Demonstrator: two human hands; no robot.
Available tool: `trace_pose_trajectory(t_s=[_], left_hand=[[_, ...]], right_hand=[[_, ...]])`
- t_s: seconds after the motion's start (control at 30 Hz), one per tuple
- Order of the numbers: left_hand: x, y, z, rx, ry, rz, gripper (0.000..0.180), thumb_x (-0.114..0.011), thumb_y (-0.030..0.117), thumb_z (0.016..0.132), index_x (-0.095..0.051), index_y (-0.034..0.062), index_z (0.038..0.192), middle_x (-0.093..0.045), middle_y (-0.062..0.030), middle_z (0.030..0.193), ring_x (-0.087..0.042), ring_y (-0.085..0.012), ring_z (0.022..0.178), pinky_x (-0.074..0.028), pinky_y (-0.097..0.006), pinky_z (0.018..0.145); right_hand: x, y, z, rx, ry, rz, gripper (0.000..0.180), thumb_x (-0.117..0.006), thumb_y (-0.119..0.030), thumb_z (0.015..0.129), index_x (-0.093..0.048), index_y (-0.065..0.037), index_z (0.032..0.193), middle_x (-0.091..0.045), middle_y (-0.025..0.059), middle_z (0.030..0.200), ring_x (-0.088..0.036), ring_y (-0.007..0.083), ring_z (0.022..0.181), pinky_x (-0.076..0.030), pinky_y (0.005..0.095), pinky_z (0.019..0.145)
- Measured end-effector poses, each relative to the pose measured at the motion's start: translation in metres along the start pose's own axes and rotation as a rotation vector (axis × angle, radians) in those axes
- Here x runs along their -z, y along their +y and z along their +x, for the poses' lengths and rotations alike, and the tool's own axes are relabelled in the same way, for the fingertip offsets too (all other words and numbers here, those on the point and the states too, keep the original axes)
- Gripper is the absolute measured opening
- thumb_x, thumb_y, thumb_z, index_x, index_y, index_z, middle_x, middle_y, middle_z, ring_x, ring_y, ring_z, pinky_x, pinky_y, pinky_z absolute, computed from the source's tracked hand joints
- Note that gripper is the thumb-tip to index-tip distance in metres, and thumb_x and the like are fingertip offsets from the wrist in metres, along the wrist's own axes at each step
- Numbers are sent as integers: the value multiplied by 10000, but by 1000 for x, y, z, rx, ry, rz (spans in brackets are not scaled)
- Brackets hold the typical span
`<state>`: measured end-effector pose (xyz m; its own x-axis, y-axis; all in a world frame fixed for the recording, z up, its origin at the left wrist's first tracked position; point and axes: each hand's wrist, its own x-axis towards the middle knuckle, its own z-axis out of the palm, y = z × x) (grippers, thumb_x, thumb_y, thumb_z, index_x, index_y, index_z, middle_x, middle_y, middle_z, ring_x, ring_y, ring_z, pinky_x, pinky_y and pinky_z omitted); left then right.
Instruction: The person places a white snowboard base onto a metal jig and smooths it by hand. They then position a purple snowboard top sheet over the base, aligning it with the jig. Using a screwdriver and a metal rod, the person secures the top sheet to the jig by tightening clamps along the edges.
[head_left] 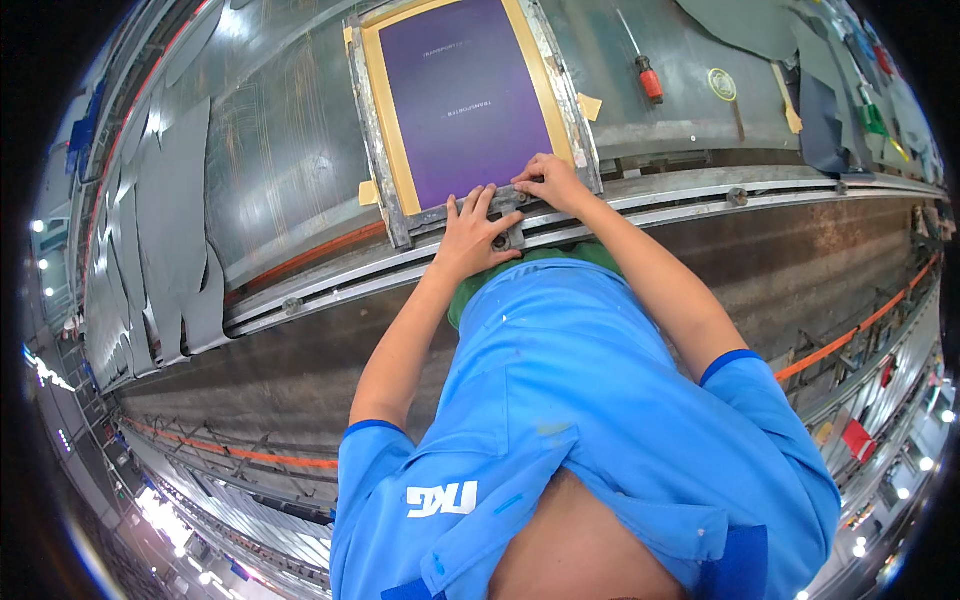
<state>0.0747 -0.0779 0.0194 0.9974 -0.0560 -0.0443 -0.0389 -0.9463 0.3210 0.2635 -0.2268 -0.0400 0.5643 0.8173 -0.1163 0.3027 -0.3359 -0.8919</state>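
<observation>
Purple panel (pixel 465 140) sits top centre, lying flat inside a worn frame (pixel 366 100), tan border (pixel 405 170) all round between the two. Left hand (pixel 473 235) at the frame's 6 o'clock: fingers spread over the lower edge, thumb out beside a metal fitting (pixel 516 239). Right hand (pixel 548 183) between 4 and 5, at the lower edge near the corner; thumb and index together, can't tell if they pinch anything. Frame's lower edge runs close along a metal rail (pixel 340 287); that side is tight. Side room: bare table (pixel 290 150) at 9 out to the grey sheets (pixel 175 230) at 8, which hang over the near edge. At 3, a narrower strip, then a screwdriver (pixel 650 80), red-and-black handle, blade toward 11. Past it, still 3: round yellow-rimmed disc (pixel 721 85), then a tan-handled tool (pixel 787 100) near dark sheet material (pixel 820 130).
</observation>
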Motion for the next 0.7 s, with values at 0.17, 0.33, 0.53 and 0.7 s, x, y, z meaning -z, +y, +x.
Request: trace_pose_trajectory(t_s=[0.17, 0.33, 0.53, 0.7], left_hand=[[-4, -1, -1, -2, 64, 2, 677, -806, 591, 748, -638, 366, 1363, -436, -221, 1540, -409, -411, 1432, -302, -731, 1089], [-19, 4, -8, 34, 185, -19, 680, -825, 557, 733, -647, 374, 1363, -451, -217, 1534, -407, -417, 1446, -230, -753, 1125], [-28, 0, -6, 47, 262, -110, 701, -873, 460, 680, -668, 366, 1344, -462, -207, 1534, -419, -412, 1446, -204, -753, 1144], [-23, 0, -5, 69, 223, -142, 723, -898, 401, 648, -686, 319, 1334, -486, -181, 1540, -432, -400, 1447, -207, -739, 1160]], right_hand=[[2, -2, -1, 9, -5, 17, 160, -797, -219, 855, -822, -101, 960, -701, 112, 958, -657, 287, 964, -528, 393, 861], [-4, -4, -5, 65, 31, -48, 164, -794, -187, 868, -810, -58, 968, -687, 117, 958, -660, 258, 928, -530, 367, 841], [-1, -11, -3, 89, 27, -40, 183, -777, -205, 871, -803, -52, 966, -702, 132, 967, -665, 286, 946, -530, 389, 866], [5, -8, -8, 159, 84, -45, 186, -743, -179, 889, -773, -26, 989, -719, 139, 980, -675, 307, 991, -533, 405, 893]])
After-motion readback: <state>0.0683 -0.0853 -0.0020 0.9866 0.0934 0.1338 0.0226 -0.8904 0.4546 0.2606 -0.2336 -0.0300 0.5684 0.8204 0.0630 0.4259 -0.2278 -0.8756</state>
